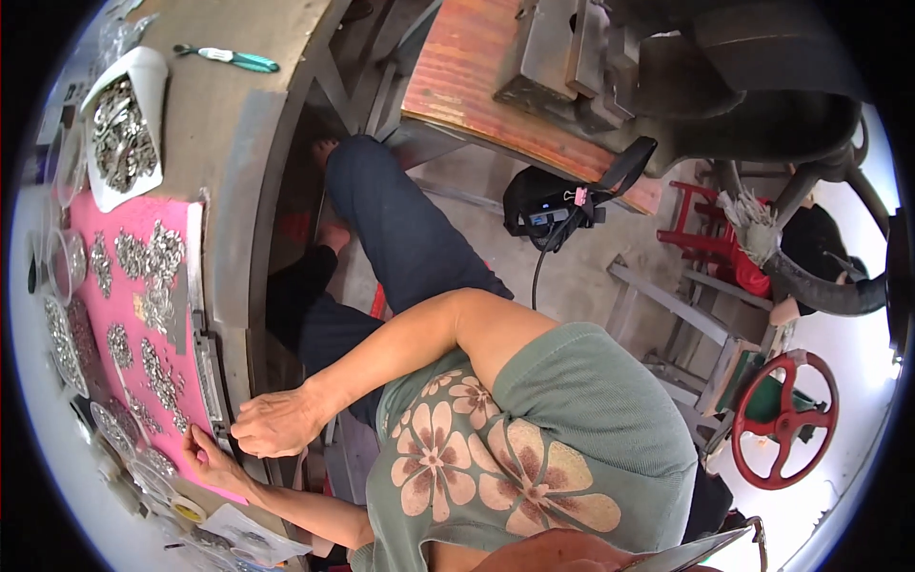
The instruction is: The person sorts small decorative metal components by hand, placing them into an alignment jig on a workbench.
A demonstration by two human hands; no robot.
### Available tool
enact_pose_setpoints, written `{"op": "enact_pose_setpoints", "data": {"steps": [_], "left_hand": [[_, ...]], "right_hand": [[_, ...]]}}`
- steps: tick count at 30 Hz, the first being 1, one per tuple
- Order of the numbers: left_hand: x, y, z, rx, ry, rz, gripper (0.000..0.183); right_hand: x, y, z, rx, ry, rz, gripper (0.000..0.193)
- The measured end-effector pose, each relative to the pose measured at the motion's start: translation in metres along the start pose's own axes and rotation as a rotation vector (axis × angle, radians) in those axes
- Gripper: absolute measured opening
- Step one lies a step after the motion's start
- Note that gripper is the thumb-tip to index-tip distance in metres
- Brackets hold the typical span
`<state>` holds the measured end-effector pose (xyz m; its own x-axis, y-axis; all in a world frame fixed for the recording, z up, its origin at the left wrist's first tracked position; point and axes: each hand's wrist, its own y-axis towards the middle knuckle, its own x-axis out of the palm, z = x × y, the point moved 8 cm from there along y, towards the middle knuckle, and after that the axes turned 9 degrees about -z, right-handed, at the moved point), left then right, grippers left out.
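A pink mat (105, 224) on the workbench at the left carries several heaps of small silvery metal parts (157, 253). A narrow metal strip tray (206, 367) filled with such parts lies along the mat's near edge. My right hand (276, 421) hovers at the lower end of that strip with its fingers curled in; nothing shows in it. My left hand (212, 458) rests just below it on the mat's corner, fingers spread and fingertips touching the mat beside the strip. Whether either hand pinches a tiny part is hidden.
A white tray (143, 71) of metal parts and a teal-handled tool (233, 59) lie farther along the bench. Round dishes of parts (62, 334) line the mat's left side. A black bag (548, 205), a red handwheel (786, 419) and a press stand to the right.
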<state>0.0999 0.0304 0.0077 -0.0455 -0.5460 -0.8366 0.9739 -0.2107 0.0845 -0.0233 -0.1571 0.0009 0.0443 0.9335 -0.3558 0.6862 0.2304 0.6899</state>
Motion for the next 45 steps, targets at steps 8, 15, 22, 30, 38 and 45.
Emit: {"op": "enact_pose_setpoints", "data": {"steps": [8,15,22,30,38,45], "left_hand": [[-0.006,-0.002,-0.015,-0.031,0.053,-0.015,0.026],[-0.006,-0.001,-0.006,-0.041,0.103,0.003,0.025],[-0.010,-0.012,0.014,0.109,0.221,0.064,0.015],[0.003,-0.020,0.057,0.086,0.248,0.194,0.007],[0.028,-0.037,0.098,0.251,-0.058,0.198,0.008],[0.048,-0.029,0.129,0.352,-0.024,0.162,0.013]], "right_hand": [[0.005,-0.010,0.004,0.024,0.074,0.012,0.022],[-0.004,-0.008,0.010,0.044,0.069,0.005,0.022],[-0.011,-0.002,-0.005,-0.006,0.036,-0.044,0.016],[-0.063,0.029,0.002,0.073,0.013,-0.188,0.012],[-0.094,0.059,0.045,0.136,-0.174,-0.177,0.016],[-0.091,0.054,0.060,0.163,-0.211,-0.271,0.013]]}}
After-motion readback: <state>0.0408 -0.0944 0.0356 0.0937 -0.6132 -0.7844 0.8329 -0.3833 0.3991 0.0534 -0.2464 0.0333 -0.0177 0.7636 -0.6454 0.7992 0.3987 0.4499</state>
